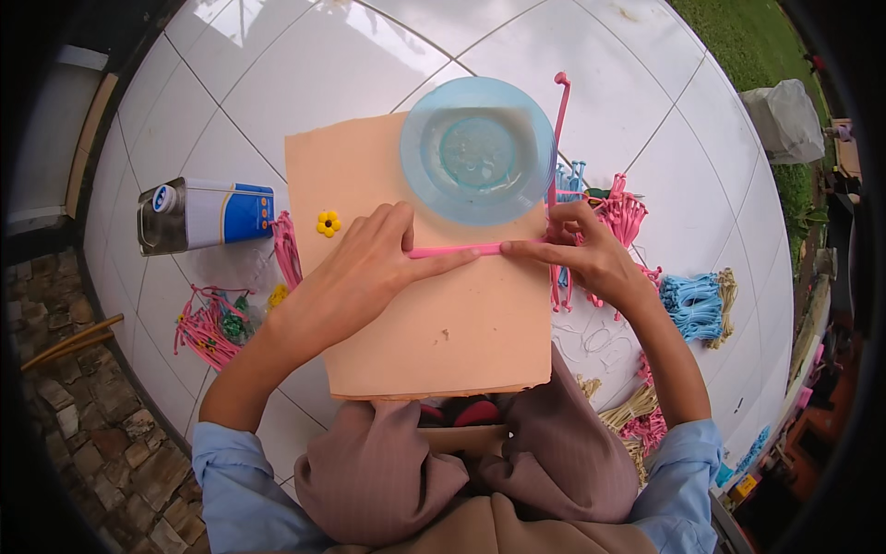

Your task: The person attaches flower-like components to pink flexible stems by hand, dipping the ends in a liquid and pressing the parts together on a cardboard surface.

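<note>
A narrow pink strap (452,250) lies straight across the peach-coloured board (434,323) on my lap. My left hand (365,258) holds its left end, with curled fingers at the end and one digit stretched along it. From the other side, my right hand (595,258) presses a fingertip on the strap while its other fingers bend above. A clear bluish plate (475,203) sits on the board just beyond both hands. Near my left hand lies a yellow flower piece (329,223) with a dark centre.
Left of the board stands a metal can (221,215), near a pink bundle (205,331). To the right lie pink straps (623,214), a light-blue bundle (690,305) and beige cords (632,406) on white tiles. A long knobbed pink strap (559,115) sticks out beside the plate.
</note>
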`<move>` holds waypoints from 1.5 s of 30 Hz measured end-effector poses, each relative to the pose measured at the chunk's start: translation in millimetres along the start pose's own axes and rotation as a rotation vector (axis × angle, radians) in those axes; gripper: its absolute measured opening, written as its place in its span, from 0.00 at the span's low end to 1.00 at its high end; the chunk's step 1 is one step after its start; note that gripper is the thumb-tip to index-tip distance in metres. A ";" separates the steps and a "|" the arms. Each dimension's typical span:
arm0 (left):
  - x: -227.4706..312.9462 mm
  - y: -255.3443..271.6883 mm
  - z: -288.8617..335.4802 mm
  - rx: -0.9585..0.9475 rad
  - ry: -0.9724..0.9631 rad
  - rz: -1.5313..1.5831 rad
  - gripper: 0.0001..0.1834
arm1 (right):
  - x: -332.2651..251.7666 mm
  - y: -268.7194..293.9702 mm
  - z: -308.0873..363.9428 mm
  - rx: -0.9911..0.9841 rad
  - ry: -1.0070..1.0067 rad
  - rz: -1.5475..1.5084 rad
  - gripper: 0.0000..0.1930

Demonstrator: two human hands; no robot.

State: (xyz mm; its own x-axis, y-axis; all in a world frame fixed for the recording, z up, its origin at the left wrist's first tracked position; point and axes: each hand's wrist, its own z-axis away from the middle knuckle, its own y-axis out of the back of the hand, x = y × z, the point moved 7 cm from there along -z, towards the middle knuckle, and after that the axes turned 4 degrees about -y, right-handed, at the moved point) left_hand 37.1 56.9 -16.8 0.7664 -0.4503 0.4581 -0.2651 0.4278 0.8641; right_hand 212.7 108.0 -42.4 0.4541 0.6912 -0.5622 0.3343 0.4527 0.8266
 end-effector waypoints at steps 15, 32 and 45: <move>-0.1 4.0 1.4 0.161 -0.029 0.022 0.23 | -26.8 35.0 -32.5 0.311 -0.230 0.358 0.38; 2.3 6.5 1.6 0.153 -0.024 0.003 0.26 | -11.3 24.7 -11.8 0.457 0.078 0.247 0.31; 1.3 3.0 0.7 0.044 -0.006 0.006 0.27 | -16.4 15.6 -5.0 0.508 0.267 0.283 0.27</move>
State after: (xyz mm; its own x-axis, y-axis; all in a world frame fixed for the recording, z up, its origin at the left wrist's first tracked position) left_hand 36.9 57.1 -13.5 0.7612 -0.4526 0.4645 -0.2953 0.3958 0.8696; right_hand 206.3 106.6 -20.2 0.3829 0.8910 -0.2440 0.6110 -0.0462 0.7903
